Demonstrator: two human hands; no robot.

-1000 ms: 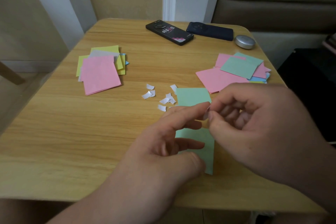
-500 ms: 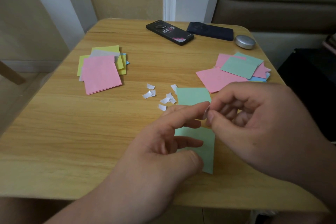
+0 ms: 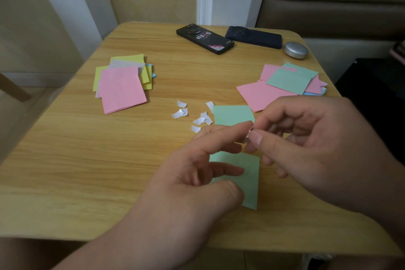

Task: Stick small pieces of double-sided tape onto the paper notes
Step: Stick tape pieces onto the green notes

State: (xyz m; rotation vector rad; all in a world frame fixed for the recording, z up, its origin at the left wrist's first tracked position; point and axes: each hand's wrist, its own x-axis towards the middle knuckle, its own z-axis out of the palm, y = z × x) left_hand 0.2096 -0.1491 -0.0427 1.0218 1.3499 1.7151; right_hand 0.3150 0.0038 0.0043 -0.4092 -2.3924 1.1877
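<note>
Two fingers (image 3: 256,138) of my right hand (image 3: 317,144), thumb and forefinger, are closed narrowly on one tape piece (image 3: 249,133). It is small and white, and mostly hidden between the tips. The forefinger of my left hand (image 3: 197,173) is stretched out with its tip touching the same piece from the left. Its other fingers are loosely bent and hold nothing.

Key relation: the green note (image 3: 233,116) lies flat on the table (image 3: 87,171) directly beneath the pinch. Its long axis runs from the bottom of the frame toward the top. The far end shows above my hands and the near end below them, while the middle is covered by my left fingers. I cannot tell whether those fingers rest on the paper.

Judgement: the right hand carries the piece, so placing it means going straight down, close to the note's right edge.

Outward:
- White scraps (image 3: 200,119) lie just left of the note's far end, one at its corner.
- A pink-topped stack (image 3: 120,90) sits at centre left.
- A mixed pile (image 3: 287,80) sits at centre right.
- Two phones (image 3: 205,38) and a silver case (image 3: 295,50) are along the top edge.
</note>
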